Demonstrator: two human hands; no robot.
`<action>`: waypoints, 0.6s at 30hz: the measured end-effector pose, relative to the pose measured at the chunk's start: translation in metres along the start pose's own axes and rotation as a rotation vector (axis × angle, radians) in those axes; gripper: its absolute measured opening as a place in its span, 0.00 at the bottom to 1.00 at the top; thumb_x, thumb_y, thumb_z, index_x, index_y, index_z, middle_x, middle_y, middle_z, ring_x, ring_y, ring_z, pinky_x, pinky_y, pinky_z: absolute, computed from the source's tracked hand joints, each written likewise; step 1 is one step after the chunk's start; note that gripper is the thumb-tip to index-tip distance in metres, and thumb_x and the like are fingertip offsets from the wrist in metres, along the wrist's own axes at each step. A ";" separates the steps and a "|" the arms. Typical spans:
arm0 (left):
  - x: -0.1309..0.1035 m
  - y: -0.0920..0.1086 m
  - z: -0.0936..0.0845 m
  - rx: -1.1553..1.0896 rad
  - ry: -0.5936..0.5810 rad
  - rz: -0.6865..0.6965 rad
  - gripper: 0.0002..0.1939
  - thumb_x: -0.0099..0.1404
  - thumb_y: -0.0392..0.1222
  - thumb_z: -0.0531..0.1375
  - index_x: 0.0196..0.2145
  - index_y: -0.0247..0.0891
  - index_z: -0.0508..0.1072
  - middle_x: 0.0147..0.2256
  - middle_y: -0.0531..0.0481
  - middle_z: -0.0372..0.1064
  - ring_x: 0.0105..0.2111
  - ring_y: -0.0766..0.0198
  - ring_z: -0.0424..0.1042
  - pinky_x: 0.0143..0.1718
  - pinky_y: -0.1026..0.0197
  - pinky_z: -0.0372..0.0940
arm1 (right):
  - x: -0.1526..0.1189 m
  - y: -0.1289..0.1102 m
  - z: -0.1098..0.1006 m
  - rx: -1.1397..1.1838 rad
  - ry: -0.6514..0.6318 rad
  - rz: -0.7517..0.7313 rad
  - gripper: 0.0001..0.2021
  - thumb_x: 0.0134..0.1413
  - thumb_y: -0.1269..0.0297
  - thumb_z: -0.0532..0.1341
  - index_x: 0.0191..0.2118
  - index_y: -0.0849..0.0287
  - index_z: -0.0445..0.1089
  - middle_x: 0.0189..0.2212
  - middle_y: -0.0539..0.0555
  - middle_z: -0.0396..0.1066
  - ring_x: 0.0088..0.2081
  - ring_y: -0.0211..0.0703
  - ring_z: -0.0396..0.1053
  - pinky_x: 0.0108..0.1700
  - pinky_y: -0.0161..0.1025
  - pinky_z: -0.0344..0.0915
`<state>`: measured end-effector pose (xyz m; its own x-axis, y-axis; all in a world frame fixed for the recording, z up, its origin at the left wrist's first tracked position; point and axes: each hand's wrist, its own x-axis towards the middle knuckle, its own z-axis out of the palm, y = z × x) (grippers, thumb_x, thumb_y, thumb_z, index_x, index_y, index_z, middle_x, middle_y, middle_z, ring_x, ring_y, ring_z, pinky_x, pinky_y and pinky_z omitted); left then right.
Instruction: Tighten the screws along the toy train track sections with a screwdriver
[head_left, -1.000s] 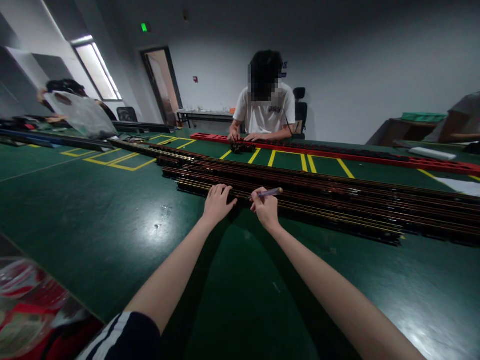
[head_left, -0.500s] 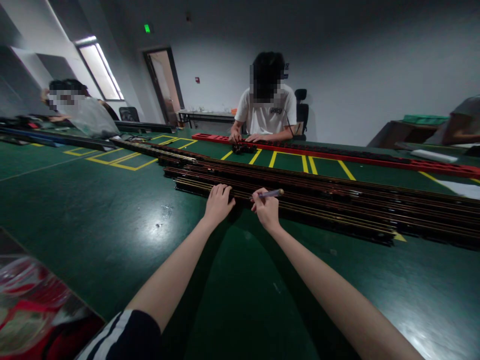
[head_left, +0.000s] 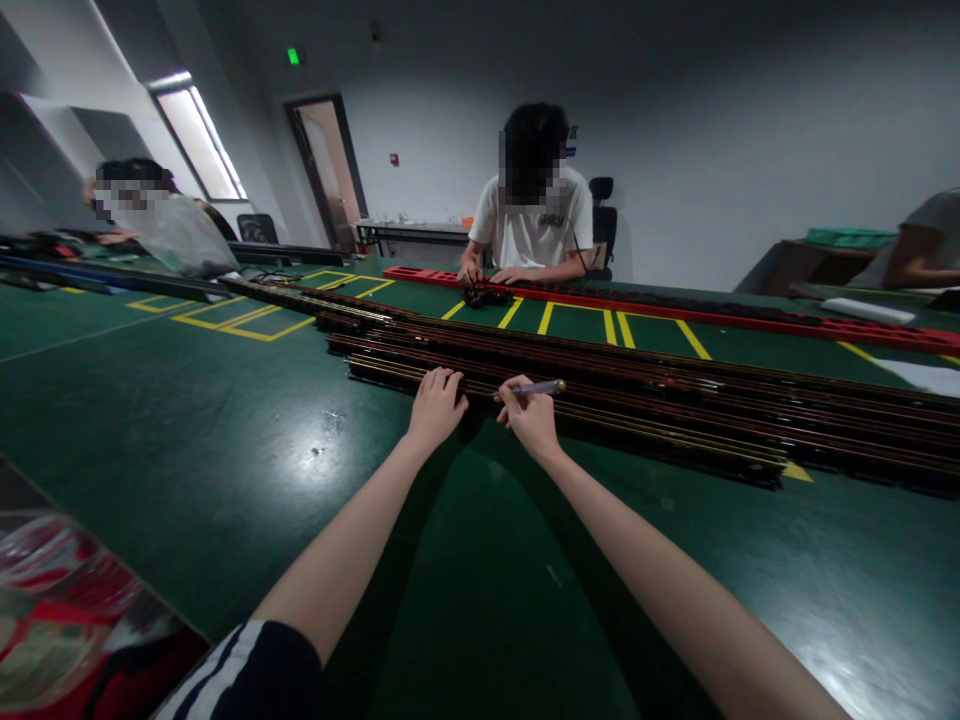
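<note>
My left hand [head_left: 437,408] is on the nearest of several long, dark strips [head_left: 675,447] with thin gold-coloured lines. Its fingers curve over the strip's top and the thumb lies on the near side. Just to the right, my right hand [head_left: 531,420] pinches a slim pen [head_left: 541,387] with a greyish-purple barrel and a gold-coloured end. The pen lies nearly level, its tip end pointing left toward the same strip; whether it touches the strip I cannot tell. The strips lie side by side across the green table [head_left: 225,430].
Across the table a person in a white shirt [head_left: 536,230] handles a small dark bundle [head_left: 487,296] beside a long red rack [head_left: 750,315]. Yellow tape lines [head_left: 581,306] mark the tabletop. Clear bags with red contents [head_left: 60,580] sit below the left edge. Other people sit at both sides.
The nearest strip has slid slightly left, and both my hands have shifted a little left with it. The pen is still in my right hand.
</note>
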<state>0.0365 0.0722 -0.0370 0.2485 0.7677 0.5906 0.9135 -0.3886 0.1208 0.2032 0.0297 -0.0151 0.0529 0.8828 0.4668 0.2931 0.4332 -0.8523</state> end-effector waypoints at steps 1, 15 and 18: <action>0.000 0.000 0.000 -0.004 -0.001 -0.001 0.18 0.61 0.36 0.54 0.50 0.34 0.68 0.50 0.38 0.66 0.56 0.50 0.60 0.60 0.49 0.55 | 0.000 0.000 0.000 0.000 0.002 0.002 0.11 0.56 0.56 0.55 0.30 0.57 0.64 0.26 0.52 0.72 0.19 0.38 0.69 0.17 0.32 0.62; 0.001 -0.003 0.000 -0.005 0.000 0.013 0.16 0.65 0.38 0.53 0.50 0.32 0.69 0.49 0.38 0.67 0.54 0.51 0.62 0.58 0.49 0.57 | 0.001 0.003 0.000 -0.010 0.006 0.015 0.12 0.56 0.53 0.54 0.31 0.57 0.63 0.26 0.53 0.73 0.18 0.38 0.69 0.18 0.32 0.63; 0.000 -0.001 0.000 0.013 0.009 0.013 0.16 0.65 0.38 0.53 0.50 0.33 0.69 0.49 0.39 0.67 0.54 0.50 0.62 0.58 0.49 0.57 | 0.001 0.004 0.001 -0.007 0.008 0.005 0.13 0.56 0.53 0.54 0.31 0.57 0.63 0.27 0.53 0.74 0.18 0.38 0.70 0.18 0.32 0.63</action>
<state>0.0353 0.0728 -0.0367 0.2578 0.7579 0.5993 0.9141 -0.3922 0.1027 0.2041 0.0329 -0.0184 0.0618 0.8836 0.4642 0.2994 0.4272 -0.8531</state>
